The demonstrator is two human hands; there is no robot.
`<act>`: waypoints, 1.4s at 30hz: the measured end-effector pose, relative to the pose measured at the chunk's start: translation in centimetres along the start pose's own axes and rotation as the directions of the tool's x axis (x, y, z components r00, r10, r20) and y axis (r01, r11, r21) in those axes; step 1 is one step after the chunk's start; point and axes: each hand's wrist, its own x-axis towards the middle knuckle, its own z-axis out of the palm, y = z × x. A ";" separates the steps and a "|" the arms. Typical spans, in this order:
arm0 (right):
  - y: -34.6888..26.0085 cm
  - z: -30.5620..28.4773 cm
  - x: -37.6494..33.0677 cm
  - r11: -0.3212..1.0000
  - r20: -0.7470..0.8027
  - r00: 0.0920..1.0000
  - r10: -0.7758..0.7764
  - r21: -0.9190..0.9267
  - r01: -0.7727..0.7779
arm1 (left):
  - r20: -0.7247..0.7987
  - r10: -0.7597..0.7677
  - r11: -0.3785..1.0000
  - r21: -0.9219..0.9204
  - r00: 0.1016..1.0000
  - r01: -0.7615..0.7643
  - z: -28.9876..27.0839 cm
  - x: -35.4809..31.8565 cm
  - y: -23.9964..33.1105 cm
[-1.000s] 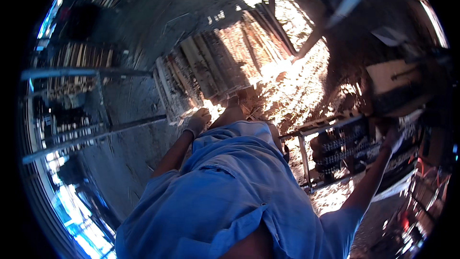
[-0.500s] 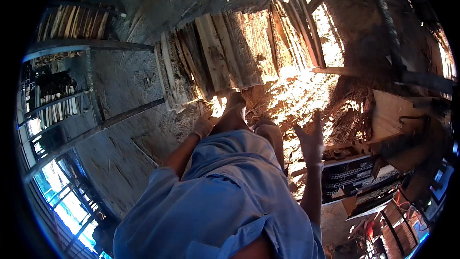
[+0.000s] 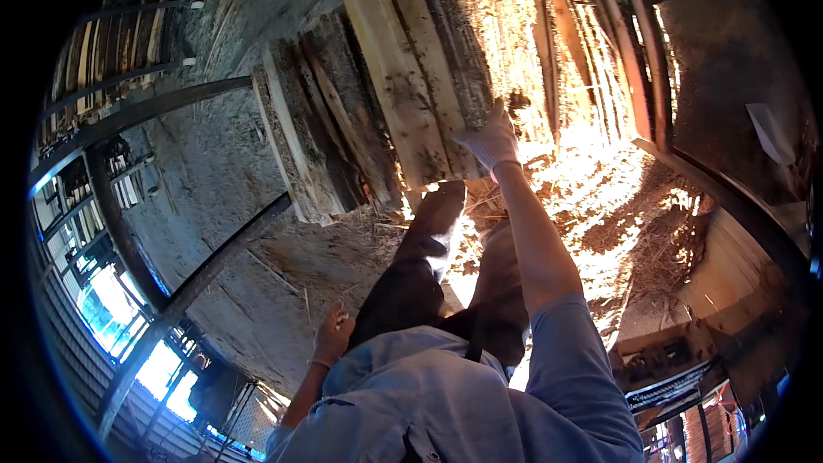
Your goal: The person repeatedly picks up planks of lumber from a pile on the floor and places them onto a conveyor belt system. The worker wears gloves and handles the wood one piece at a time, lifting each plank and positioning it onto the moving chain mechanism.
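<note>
A row of rough wooden boards (image 3: 390, 77) lies side by side on a raised frame in front of me, some pale, some dark with bark. Over the near part of a dark board, my right hand (image 3: 493, 141), in a light glove, is stretched out with its fingers apart. Whether it touches the wood I cannot tell. Low beside my left leg hangs my left hand (image 3: 332, 339), its fingers loosely bent and apart, with nothing plainly held.
Dark rails (image 3: 214, 249) run along the left, past another stack of boards (image 3: 111, 56). Sunlit shavings and straw (image 3: 591, 214) cover the ground to the right. Beyond them stands a wooden workbench or box (image 3: 660, 356) near a long bar (image 3: 729, 197).
My right hand has moved forward and left, from beside my leg to over the boards. My left hand has drawn back toward me. The boards now appear nearer.
</note>
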 end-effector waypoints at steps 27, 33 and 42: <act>-4.3 5.0 -1.4 0.999 -0.290 0.957 -0.026 -0.040 0.015 | 0.036 -0.096 0.995 0.007 0.995 0.095 2.7 1.5 3.9; -2.8 0.5 0.3 0.998 -0.114 0.992 -0.057 0.033 0.061 | 0.085 0.140 0.978 0.141 0.987 -0.151 2.2 3.4 6.0; 3.3 -7.8 -11.2 0.838 0.210 0.975 -0.074 0.543 -0.053 | 0.401 0.359 0.519 -0.836 0.843 0.177 7.8 15.3 26.3</act>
